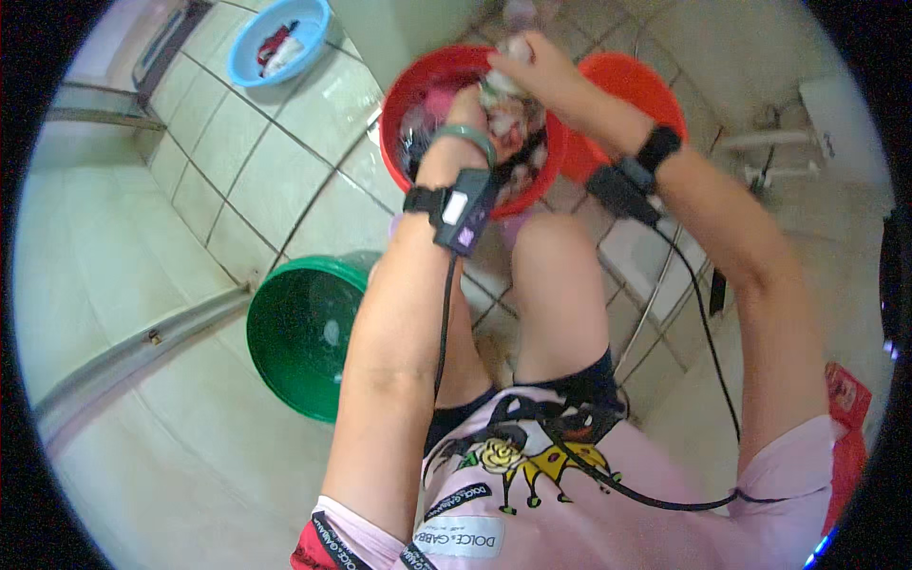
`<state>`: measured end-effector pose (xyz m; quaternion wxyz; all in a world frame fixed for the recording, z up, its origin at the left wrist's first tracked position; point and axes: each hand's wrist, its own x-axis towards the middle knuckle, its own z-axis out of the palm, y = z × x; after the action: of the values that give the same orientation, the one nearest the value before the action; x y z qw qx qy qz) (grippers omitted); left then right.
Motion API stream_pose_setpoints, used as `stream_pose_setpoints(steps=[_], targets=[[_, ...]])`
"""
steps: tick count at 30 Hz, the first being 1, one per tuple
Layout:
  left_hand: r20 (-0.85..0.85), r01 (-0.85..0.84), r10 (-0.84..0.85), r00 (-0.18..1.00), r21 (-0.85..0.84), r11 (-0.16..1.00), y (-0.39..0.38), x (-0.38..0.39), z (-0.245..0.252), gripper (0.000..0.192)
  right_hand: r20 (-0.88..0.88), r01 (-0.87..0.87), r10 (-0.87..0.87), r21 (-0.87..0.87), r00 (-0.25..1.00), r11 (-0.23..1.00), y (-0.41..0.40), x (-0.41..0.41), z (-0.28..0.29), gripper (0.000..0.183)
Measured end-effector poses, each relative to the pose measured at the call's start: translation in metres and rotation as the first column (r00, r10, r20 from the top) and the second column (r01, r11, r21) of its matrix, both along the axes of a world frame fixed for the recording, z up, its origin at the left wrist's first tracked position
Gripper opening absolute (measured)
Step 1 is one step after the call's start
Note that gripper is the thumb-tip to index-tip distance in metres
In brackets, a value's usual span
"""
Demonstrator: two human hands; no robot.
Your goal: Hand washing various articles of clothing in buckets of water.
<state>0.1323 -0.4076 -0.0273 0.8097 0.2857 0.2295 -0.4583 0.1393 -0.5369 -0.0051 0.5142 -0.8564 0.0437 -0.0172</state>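
Before me, a red basin point(390, 132) holds wet laundry, dark and pink pieces among it. Over it my left hand point(468, 110) grips a patterned, light-coloured cloth point(507, 117); its fingers are partly hidden by the fabric. Higher up, near the basin's far right rim, my right hand point(531, 64) is closed around a bunched whitish end of what looks like the same cloth, slightly blurred. A green bangle point(467, 135) and a strapped black device point(464, 210) are on my left wrist. My right wrist bears a similar device point(623, 189) with a cable.
An open green bucket point(292, 335) stands left of my legs. Farther off at upper left, a light blue basin point(242, 53) contains red and white cloths. Another red basin point(630, 82) sits behind my right forearm. Cables point(702, 299) trail from both wrists above the tiled floor point(303, 153).
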Motion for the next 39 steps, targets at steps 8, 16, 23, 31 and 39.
stream_pose_setpoints(steps=[8, 16, 23, 31, 39], targets=[[0.481, -0.329, -0.451, 0.751, 0.866, 0.376, 0.022, 0.018, -0.024, 0.054, -0.270, -0.118, 0.138, 0.088, 0.953, 0.989, -0.006, -0.037, 0.035, 0.038], [0.911, -0.908, 0.257, 0.321, 0.219, 0.358, 0.061, 0.024, 0.058, 0.044, -0.444, -0.440, 0.376, -0.046, 0.813, 0.897, 0.044, -0.038, 0.039, 0.042], [0.807, -0.999, 0.591, 0.007, -0.020, 0.040, 0.116, 0.035, 0.077, 0.041, 0.169, -0.147, 0.142, 0.016, 0.975, 0.989, 0.172, 0.129, 0.089, 0.075], [0.470, -0.978, 0.870, 0.149, -0.058, 0.199, 0.126, 0.036, 0.068, 0.043, -0.058, -0.506, 0.509, 0.053, 0.859, 0.861, 0.156, 0.112, 0.045, 0.047], [0.224, -0.944, 0.951, 0.211, -0.204, 0.258, 0.141, 0.033, 0.071, 0.042, -0.398, -0.414, 0.267, -0.351, 0.878, 0.840, -0.008, 0.063, -0.083, 0.049]])
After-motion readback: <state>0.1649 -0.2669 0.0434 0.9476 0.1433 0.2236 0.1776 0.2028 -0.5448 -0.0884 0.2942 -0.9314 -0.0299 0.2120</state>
